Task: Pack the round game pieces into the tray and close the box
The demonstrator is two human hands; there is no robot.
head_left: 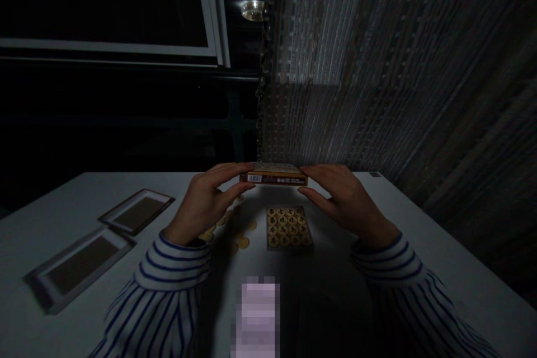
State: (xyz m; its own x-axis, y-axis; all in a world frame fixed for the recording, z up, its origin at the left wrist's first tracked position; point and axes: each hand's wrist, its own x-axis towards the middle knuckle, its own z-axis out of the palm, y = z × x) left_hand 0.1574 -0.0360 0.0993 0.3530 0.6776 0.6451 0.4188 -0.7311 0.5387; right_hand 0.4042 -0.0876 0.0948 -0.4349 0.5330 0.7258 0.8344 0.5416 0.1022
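A flat brown-red box with a barcode on its near side is held level above the table. My left hand grips its left end, thumb below and fingers on top. At the other end my right hand holds it the same way. Below the box, a square case of round Chinese chess pieces lies on the table, its characters facing up in rows. Several loose round pieces are scattered beside it, some hidden behind my left hand and wrist.
Two flat rectangular frame-like box parts, one pale and one brown-edged, lie on the left of the white table. Behind the table's right side hangs a string curtain. A blurred-out patch covers the bottom middle. The light is dim.
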